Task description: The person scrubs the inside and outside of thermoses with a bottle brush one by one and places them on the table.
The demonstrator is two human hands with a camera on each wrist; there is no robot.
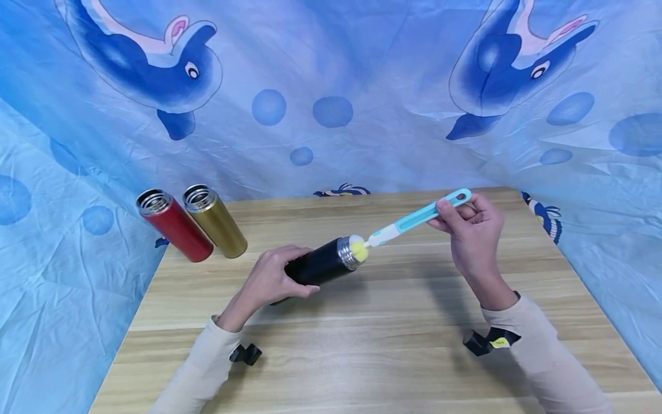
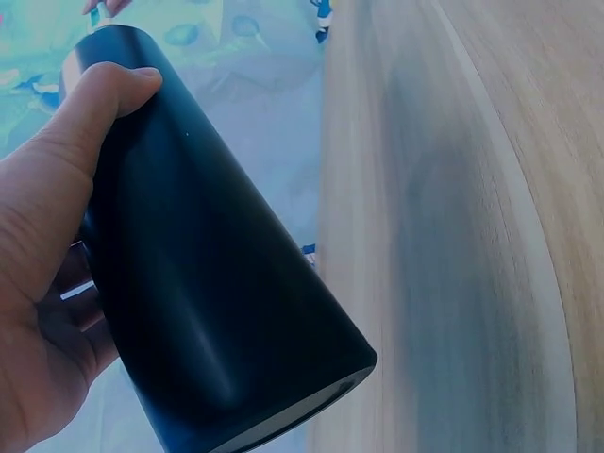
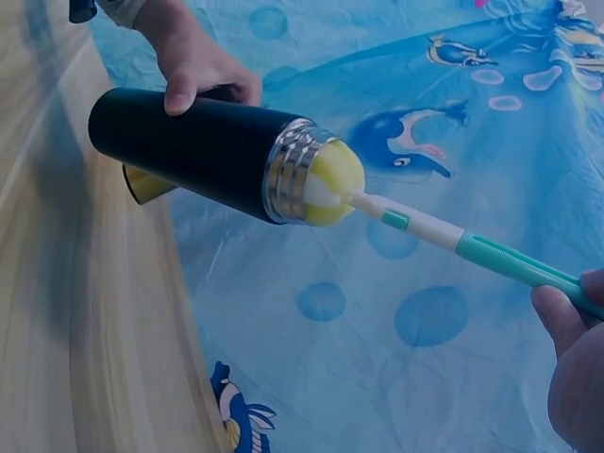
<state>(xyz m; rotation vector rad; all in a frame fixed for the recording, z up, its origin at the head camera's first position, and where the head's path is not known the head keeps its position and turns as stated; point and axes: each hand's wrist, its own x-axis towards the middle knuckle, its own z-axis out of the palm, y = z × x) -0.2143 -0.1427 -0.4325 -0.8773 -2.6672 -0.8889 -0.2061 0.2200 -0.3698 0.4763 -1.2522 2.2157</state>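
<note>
My left hand grips a black steel bottle, tilted above the wooden table with its threaded silver mouth toward the right. In my right hand is the teal handle of a bottle brush. The brush's yellow sponge head sits at the bottle's mouth, partly inside it.
A red bottle and a gold bottle stand open-topped at the table's back left. A blue dolphin-print cloth covers the backdrop and both sides.
</note>
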